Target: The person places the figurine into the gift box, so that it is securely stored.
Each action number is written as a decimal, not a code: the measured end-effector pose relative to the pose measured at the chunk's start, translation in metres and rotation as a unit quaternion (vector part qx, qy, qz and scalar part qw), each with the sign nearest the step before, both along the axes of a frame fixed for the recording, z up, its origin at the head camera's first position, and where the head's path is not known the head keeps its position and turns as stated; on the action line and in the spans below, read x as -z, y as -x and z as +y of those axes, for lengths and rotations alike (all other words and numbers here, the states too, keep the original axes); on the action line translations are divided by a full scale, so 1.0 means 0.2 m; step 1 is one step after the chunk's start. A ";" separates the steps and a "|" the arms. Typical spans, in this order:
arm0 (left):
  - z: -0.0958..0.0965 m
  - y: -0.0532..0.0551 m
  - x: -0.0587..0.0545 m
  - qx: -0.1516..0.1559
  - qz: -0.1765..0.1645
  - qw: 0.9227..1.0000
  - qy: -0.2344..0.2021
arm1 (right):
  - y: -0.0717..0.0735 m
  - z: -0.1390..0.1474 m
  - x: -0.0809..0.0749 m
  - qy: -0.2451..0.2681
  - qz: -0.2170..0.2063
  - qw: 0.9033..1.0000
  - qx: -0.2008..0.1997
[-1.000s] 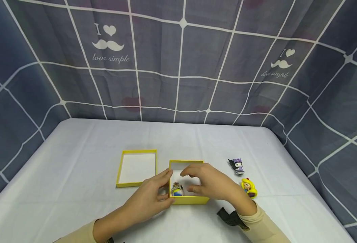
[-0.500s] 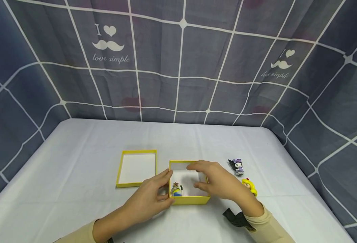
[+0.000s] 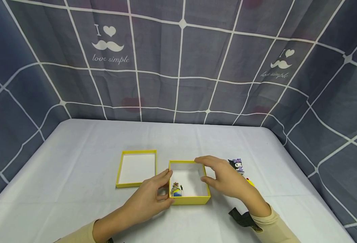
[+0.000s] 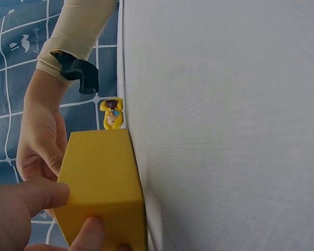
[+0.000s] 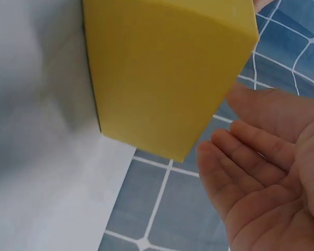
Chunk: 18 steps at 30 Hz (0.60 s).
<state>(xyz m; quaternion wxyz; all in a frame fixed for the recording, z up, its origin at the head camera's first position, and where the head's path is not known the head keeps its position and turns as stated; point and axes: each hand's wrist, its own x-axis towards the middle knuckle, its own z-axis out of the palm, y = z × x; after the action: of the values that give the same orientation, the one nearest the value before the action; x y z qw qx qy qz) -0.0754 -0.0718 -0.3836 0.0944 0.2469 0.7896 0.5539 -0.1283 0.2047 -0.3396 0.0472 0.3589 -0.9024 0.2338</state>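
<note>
A yellow box point(image 3: 190, 200) with a white inside stands open-topped on the table. In its front left corner is a small figurine point(image 3: 176, 190), blue and yellow with brownish top. My left hand point(image 3: 150, 194) holds the box's left side, fingers and thumb against the wall and corner, as the left wrist view also shows. Beside the right rim hovers my right hand point(image 3: 227, 177), fingers loosely bent and nothing between them; in the right wrist view a gap shows between most of its fingers and the box wall point(image 5: 162, 78).
The yellow-rimmed lid point(image 3: 137, 167) lies inside-up left of the box. Right of my right hand stands a purple-and-black figurine point(image 3: 237, 165). A yellow figurine point(image 4: 112, 113) is partly hidden behind the right arm in the head view. Dark checked curtains point(image 3: 154, 91) surround the white table point(image 3: 84, 162).
My right hand has moved from above the box's inside out to its right rim, baring more of the interior. The left hand and the box stay nearly still.
</note>
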 end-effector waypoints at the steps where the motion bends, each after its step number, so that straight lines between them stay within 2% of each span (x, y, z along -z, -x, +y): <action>1: 0.00 0.00 0.00 0.000 0.001 1.000 0.001 | 0.00 0.01 0.00 0.003 0.001 1.000 0.002; 18: 0.00 0.00 0.00 -0.004 0.007 1.000 0.010 | 0.03 0.18 0.00 0.023 -0.021 0.997 0.070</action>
<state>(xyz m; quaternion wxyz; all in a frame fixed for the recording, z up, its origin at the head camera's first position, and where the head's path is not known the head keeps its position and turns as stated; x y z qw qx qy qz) -0.0751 -0.0725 -0.3840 0.0891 0.2465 0.7968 0.5445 -0.1351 0.2404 -0.3394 0.0533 0.2884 -0.9206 0.2580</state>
